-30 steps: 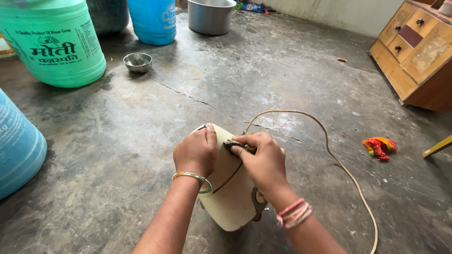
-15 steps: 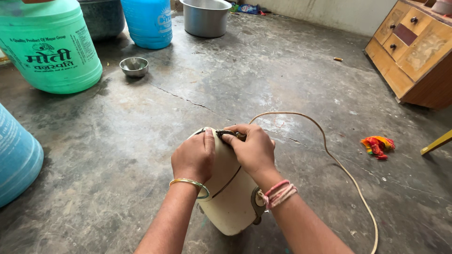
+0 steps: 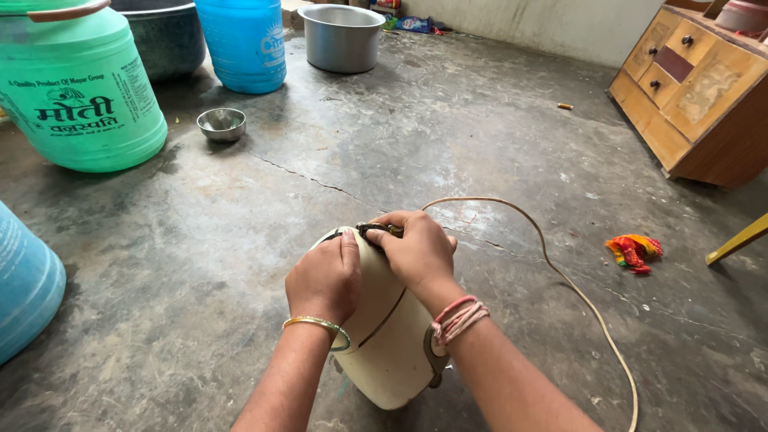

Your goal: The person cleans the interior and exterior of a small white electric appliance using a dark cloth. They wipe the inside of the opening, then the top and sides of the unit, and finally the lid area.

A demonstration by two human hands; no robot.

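Note:
A cream-coloured rounded appliance body [image 3: 392, 352] stands on the grey concrete floor in front of me. My left hand [image 3: 324, 276] grips its upper left side, a gold bangle on the wrist. My right hand [image 3: 416, 248] presses on its top edge, fingers closed over a small dark part [image 3: 378, 230] there. Red and pink threads circle that wrist. A cream cord [image 3: 560, 276] loops away from under my right hand, across the floor to the right and back toward me.
A green plastic drum [image 3: 80, 96] and a small steel bowl [image 3: 222, 124] sit far left. Behind them are a blue drum [image 3: 244, 44] and a metal pot [image 3: 342, 36]. A blue container [image 3: 24, 280] is at left, a wooden cabinet [image 3: 696, 88] far right, a colourful cloth scrap [image 3: 634, 250] near it.
My right hand slid from the right part of the appliance's top toward its middle, close to my left hand. The view shifted slightly down and nearer.

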